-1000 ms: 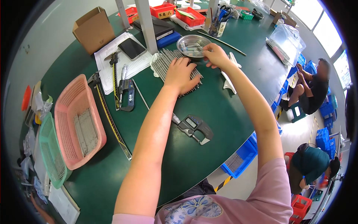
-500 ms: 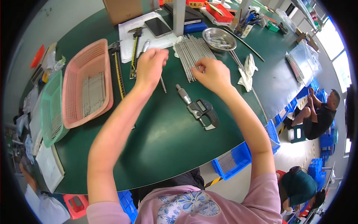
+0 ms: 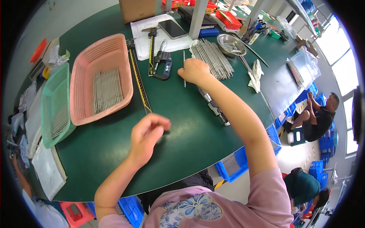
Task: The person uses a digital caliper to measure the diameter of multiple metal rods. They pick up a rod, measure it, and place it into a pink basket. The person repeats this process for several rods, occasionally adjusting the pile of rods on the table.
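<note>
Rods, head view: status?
Left hand loosely curled, nothing visible in it. Right hand over lone rod, grip unclear. Rod pile beside bowl. Right forearm partly covers one micrometer.

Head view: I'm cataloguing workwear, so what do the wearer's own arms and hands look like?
The left hand and right hand are ungloved, and the forearms are bare. The short, dusty-pink sleeves match the shirt.
</note>
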`<action>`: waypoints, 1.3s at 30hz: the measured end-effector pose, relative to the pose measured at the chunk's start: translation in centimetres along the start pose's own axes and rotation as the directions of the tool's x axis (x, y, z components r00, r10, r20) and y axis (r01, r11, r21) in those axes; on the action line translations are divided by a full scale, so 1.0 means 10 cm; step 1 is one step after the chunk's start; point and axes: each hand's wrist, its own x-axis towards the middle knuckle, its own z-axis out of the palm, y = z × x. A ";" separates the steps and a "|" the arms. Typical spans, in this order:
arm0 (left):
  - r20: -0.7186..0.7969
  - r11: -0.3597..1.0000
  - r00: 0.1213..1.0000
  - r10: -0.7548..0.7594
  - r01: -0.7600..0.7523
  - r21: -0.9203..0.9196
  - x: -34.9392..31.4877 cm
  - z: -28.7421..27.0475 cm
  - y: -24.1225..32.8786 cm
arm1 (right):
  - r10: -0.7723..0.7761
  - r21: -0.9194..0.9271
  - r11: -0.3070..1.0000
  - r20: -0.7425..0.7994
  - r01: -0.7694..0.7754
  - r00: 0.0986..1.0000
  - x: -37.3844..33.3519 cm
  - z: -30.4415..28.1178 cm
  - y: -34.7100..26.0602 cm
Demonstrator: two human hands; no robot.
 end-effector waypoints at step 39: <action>-0.022 0.922 0.993 0.120 -0.103 0.374 -0.48 -0.37 -0.22 | -0.476 -0.490 0.815 -0.261 0.309 0.840 0.60 -0.35 0.47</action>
